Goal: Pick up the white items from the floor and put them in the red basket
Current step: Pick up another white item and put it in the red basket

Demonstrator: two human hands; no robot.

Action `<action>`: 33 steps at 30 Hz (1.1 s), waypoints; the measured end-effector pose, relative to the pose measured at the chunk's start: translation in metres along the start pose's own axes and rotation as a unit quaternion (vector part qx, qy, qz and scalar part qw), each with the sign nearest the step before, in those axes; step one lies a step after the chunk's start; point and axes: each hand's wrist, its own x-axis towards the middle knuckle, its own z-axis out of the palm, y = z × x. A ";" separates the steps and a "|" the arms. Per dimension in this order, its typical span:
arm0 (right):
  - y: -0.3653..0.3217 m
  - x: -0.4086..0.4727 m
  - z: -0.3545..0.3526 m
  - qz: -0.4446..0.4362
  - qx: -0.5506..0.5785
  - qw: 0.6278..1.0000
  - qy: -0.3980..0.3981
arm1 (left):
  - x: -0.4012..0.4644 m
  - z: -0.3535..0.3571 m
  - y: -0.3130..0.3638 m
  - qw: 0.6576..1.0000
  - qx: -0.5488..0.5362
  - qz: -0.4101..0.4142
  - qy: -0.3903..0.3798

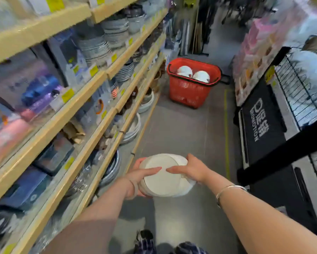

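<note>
Item one, in our grip: a stack of white plates (165, 176), carried above the floor (181, 129), left hand (141, 177) clasping its near-left edge from below, right hand (190, 169) clasping its right rim, fingers of both laid across the top plate. Item two, well ahead of our grip and slightly right: red basket (189, 92) standing on the floor, already holding white bowls (192, 74). Status, as we judge it: part loaded; this stack not yet delivered; no further white items visible on the open floor.
</note>
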 end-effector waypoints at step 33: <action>-0.131 0.595 -0.506 0.062 0.152 0.982 0.089 | 0.548 0.244 0.601 0.987 0.130 -0.023 -0.089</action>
